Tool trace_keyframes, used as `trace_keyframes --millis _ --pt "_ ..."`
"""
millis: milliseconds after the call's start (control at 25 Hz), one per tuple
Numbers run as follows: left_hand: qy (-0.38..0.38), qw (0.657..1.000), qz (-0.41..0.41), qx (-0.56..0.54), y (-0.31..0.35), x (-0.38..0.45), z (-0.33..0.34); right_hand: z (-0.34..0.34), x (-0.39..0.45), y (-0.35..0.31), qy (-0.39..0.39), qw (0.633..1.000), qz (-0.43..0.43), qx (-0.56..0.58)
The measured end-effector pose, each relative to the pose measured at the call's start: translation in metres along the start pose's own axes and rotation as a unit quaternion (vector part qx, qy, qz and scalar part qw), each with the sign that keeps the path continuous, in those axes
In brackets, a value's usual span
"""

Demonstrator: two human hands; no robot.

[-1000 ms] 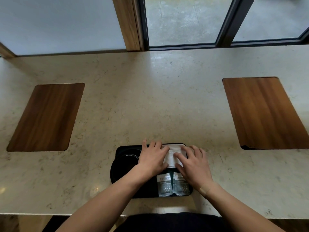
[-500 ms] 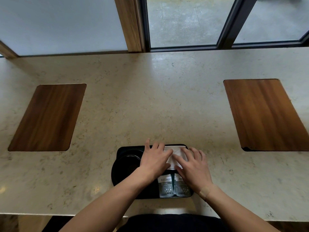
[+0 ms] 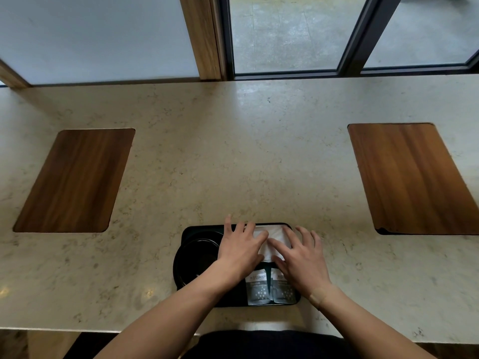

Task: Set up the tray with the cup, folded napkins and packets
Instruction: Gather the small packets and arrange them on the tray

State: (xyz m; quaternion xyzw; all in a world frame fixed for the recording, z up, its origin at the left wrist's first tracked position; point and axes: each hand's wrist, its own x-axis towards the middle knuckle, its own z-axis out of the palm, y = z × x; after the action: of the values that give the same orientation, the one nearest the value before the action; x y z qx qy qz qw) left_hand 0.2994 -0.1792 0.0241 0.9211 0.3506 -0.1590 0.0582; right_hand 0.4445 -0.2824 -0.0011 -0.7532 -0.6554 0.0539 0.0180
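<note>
A black tray (image 3: 186, 230) lies on the counter near its front edge. In its left half sits a dark round cup (image 3: 197, 257), partly hidden by my left forearm. A white folded napkin (image 3: 270, 242) lies in the tray's far right part. My left hand (image 3: 239, 248) and my right hand (image 3: 302, 257) both rest flat on the napkin with fingers spread, pressing it. Two grey packets (image 3: 259, 288) lie side by side in the tray's near right part, just below my hands.
The marble counter (image 3: 233, 156) holds two inset wooden panels, one at the left (image 3: 75, 180) and one at the right (image 3: 412, 177). Windows with dark frames (image 3: 352, 35) rise behind the counter's far edge.
Both hands stay flat on the napkin and have shifted only slightly; the right hand's fingers have spread a little wider toward the tray's right edge.
</note>
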Motion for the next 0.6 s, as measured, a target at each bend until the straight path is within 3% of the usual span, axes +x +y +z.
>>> trace_keyframes --millis 600 --pt "0.021 1.000 0.009 -0.012 -0.006 -0.004 -0.008 -0.011 -0.006 0.003 0.030 0.999 -0.003 0.011"
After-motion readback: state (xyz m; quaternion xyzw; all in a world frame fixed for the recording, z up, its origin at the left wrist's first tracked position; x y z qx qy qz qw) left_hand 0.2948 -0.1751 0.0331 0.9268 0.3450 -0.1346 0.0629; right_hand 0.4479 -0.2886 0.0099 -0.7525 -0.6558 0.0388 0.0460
